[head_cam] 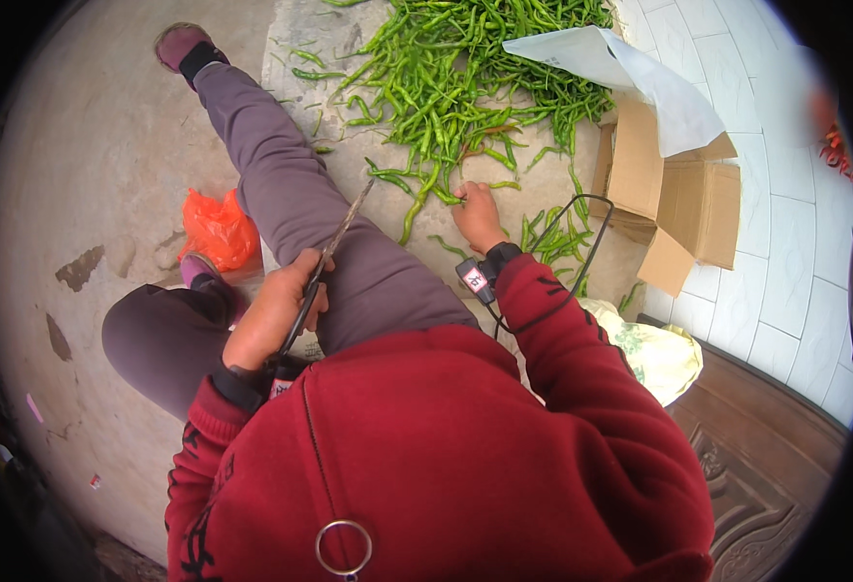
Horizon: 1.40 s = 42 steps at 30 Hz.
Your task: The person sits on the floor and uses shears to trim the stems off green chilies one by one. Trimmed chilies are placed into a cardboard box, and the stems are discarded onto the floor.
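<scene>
My left hand (281,305) is wrapped around a long, narrow tool (339,231) with a worn, stained blade and a dark handle. It may be a knife or closed scissors; the fingers cover too much to tell. Its tip points up and away over my thigh. My right hand (480,220) reaches down to the floor at the near edge of a large heap of green chili peppers (433,94). Thumb and fingertips pinch the end of one green chili pepper (446,197). A smaller pile of green chili peppers (561,240) lies to the right of that hand.
An opened cardboard box (699,204) stands at the right, with a white plastic sheet (630,73) over its flap. A pale yellow bag (663,356) lies by my right elbow. At left is an orange plastic bag (217,227). A black cable (595,269) loops from my right wrist.
</scene>
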{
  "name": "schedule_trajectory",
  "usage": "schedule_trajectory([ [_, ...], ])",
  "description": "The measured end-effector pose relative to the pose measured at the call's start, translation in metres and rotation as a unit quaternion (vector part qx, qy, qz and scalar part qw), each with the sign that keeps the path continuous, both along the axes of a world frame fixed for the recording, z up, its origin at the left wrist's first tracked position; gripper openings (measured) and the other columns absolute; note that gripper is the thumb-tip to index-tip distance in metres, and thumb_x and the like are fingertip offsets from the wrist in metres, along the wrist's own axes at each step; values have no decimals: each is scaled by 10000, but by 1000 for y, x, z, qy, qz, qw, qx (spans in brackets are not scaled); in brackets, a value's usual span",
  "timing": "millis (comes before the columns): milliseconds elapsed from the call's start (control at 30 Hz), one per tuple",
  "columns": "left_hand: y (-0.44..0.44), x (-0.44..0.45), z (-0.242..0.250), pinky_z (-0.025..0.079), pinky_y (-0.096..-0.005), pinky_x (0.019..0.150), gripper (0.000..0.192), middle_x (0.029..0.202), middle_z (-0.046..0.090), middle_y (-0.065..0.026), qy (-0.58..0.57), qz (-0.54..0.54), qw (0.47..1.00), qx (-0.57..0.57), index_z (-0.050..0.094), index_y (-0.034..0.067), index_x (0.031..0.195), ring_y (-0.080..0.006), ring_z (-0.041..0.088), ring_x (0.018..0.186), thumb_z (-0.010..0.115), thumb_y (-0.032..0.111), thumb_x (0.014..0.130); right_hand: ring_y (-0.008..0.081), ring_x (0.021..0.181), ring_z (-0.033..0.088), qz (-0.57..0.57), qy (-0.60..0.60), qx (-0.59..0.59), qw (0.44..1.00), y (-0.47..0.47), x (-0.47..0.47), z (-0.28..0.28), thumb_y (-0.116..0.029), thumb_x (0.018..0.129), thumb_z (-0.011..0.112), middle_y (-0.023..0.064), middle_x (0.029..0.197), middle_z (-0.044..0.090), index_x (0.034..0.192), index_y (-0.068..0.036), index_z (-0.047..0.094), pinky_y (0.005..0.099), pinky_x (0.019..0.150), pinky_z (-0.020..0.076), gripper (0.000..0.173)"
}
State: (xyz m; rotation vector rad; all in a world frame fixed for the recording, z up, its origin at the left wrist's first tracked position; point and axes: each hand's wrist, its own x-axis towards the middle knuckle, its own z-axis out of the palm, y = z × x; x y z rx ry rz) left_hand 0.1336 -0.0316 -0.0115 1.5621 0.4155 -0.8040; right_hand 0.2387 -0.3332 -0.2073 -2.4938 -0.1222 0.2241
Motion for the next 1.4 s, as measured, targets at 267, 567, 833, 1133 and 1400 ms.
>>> schedule_trajectory([
  [267,1,-5,-2,369,-228,462,390,610,502,-45,-22,-9,1000,5,506,29,1025,-116,473,497,303,359,977,274,691,626,-17,92,47,995,-8,-2,12,-38,767,611,148,801,641,968,19,565,334,640,491,214],
  [567,6,-6,-7,379,-239,464,212,631,504,-46,-12,-9,999,-28,477,28,1047,-114,475,489,337,153,947,119,548,541,-117,313,269,903,-9,-6,45,-76,877,450,50,697,563,1026,9,577,232,488,400,213],
  [833,3,-9,-6,417,-213,505,245,706,558,-43,-122,44,992,1,498,35,1140,-89,518,546,419,62,909,63,620,485,-58,331,259,906,-6,-22,128,-168,936,477,-36,796,532,1059,-37,608,193,554,406,222],
  [1133,-3,-13,4,434,-186,571,435,900,616,-31,-350,86,932,34,471,48,1285,-53,514,623,501,-39,860,70,627,515,303,271,216,888,95,-45,198,-111,929,442,16,769,589,1092,-2,588,218,602,449,244],
  [1400,0,-18,5,405,-172,492,385,859,596,-31,-264,69,962,-32,488,34,1242,-48,504,578,526,-19,862,49,551,435,200,342,359,845,103,-54,199,-197,958,504,-9,778,556,1101,-29,577,194,531,390,232],
])
